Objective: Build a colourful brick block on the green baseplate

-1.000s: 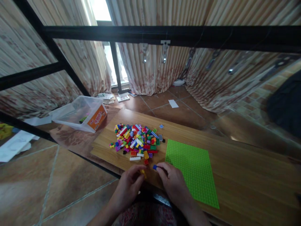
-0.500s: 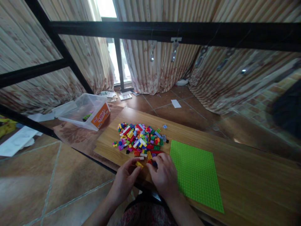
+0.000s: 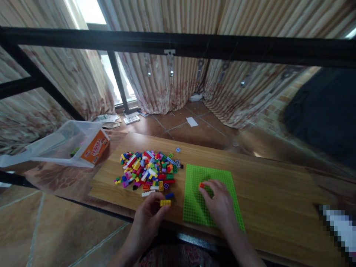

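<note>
A smooth, wood-grained bench (image 3: 272,196) stretches across a room of brown floor tiles (image 3: 69,222) and pleated, reddish-patterned curtains (image 3: 151,87). On it, one flat, studded green baseplate (image 3: 194,207) lies right of a heap of glossy plastic bricks (image 3: 148,168), too jumbled to count. At the near edge, the left hand (image 3: 147,215) pinches one yellow brick (image 3: 165,203) just beside a single blue brick (image 3: 169,195); the right hand (image 3: 221,200) grips one red-orange brick (image 3: 201,185) over the baseplate, contact unclear. Far left, one translucent bin (image 3: 83,128) bears an orange label (image 3: 95,148).
</note>
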The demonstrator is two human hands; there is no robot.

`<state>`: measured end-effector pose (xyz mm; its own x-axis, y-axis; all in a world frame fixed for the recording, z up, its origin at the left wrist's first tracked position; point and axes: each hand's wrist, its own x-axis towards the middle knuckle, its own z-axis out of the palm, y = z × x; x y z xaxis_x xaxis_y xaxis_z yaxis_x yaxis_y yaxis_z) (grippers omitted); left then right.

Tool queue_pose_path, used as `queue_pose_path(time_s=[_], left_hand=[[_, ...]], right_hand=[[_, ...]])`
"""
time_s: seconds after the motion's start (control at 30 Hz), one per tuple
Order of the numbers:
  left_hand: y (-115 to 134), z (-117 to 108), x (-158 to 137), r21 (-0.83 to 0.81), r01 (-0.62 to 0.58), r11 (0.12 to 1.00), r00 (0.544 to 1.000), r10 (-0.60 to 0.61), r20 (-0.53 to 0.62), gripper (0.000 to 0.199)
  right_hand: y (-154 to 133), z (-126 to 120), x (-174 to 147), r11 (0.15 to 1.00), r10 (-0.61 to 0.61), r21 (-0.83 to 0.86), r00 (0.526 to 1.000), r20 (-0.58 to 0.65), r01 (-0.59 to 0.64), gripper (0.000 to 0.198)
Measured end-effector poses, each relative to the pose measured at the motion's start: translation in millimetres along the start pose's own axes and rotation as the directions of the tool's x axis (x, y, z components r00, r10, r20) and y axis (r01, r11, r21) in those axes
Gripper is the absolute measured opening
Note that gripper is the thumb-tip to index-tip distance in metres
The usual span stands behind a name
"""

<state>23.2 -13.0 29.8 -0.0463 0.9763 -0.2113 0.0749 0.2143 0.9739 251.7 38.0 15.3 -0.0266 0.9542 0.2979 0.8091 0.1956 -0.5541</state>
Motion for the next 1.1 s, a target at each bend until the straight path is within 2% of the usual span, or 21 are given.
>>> queue_pose_path(time_s=[0.13, 0.23, 0.33, 0.43, 0.5, 0.63, 0.7, 0.77, 0.93, 1.1], left_hand=[[6.3, 44.1, 27.2, -0.039, -0.124, 0.992, 0.980, 0.128, 0.152, 0.015], [11.5, 73.7, 53.4, -0.033, -0.160, 0.987, 0.967, 0.163, 0.197, 0.013], [12.1, 90.3, 73.5, 0.024, -0.199, 0.980, 0.957, 0.189, 0.220, 0.013], [7.9, 95.6, 84.1, 0.140, -0.285, 0.948, 0.942, 0.250, 0.224, 0.013], [6.3, 96.2, 86.7, 0.270, -0.354, 0.895, 0.926, 0.295, 0.237, 0.015], [10.3, 97.0, 85.6, 0.566, -0.441, 0.696, 0.897, 0.343, 0.278, 0.017], [12.6, 97.7, 83.8, 0.662, -0.451, 0.599, 0.890, 0.355, 0.286, 0.016], [13.1, 98.3, 82.3, 0.711, -0.453, 0.537, 0.886, 0.363, 0.290, 0.016], [7.5, 98.5, 82.8, 0.729, -0.471, 0.496, 0.869, 0.402, 0.288, 0.024], [0.3, 97.9, 86.3, 0.666, -0.518, 0.537, 0.844, 0.446, 0.297, 0.021]], right_hand=[[36.5, -11.7, 10.8, 0.996, -0.010, -0.090, 0.997, 0.078, 0.017, 0.015], [41.6, -9.8, 14.9, 0.997, 0.005, -0.080, 0.994, 0.109, 0.004, 0.017], [41.2, -6.2, 14.9, 0.999, 0.030, -0.017, 0.996, 0.089, -0.029, 0.024], [42.6, -3.6, 13.8, 0.999, 0.013, 0.045, 0.997, 0.070, -0.016, 0.024], [44.2, -2.3, 13.2, 0.998, -0.007, 0.066, 0.999, 0.053, 0.003, 0.021], [46.5, -0.6, 12.0, 0.996, -0.021, 0.089, 1.000, 0.023, 0.019, 0.019], [47.2, 0.2, 11.3, 0.996, -0.019, 0.089, 1.000, 0.019, 0.017, 0.019], [47.9, 0.9, 10.7, 0.996, -0.022, 0.085, 1.000, 0.015, 0.021, 0.019], [46.5, 0.2, 10.8, 0.996, -0.019, 0.084, 1.000, 0.014, 0.018, 0.021], [42.9, -4.2, 10.1, 0.984, -0.005, 0.177, 1.000, -0.002, 0.005, 0.017]])
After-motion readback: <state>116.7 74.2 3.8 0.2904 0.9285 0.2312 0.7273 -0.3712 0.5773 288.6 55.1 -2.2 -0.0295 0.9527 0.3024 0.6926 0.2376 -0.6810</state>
